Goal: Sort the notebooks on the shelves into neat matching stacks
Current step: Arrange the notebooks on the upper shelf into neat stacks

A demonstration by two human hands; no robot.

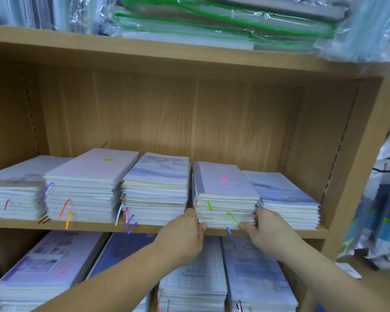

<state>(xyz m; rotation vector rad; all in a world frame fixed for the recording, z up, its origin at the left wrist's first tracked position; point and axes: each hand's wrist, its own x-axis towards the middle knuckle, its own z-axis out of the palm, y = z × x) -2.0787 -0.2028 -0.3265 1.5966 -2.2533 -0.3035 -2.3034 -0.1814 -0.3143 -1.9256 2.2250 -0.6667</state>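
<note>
Several stacks of pale lilac and blue notebooks lie side by side on the middle wooden shelf (144, 228). The stack with a pink sticker on top (223, 194) stands fourth from the left. My left hand (185, 235) grips its lower left front corner, thumb on the front edge. My right hand (266, 230) grips its lower right front corner, fingers tucked between it and the blue-covered stack (288, 199) to the right. Left of it stand a stack with a mountain picture (158, 190) and a taller stack with a green sticker (88, 185).
Coloured ribbon bookmarks hang over the shelf's front edge. The lower shelf holds larger notebook stacks (196, 280). Plastic-wrapped green-edged folders (212, 21) fill the top shelf. Wrapped goods (383, 210) crowd the space right of the bookcase's side panel (356, 167).
</note>
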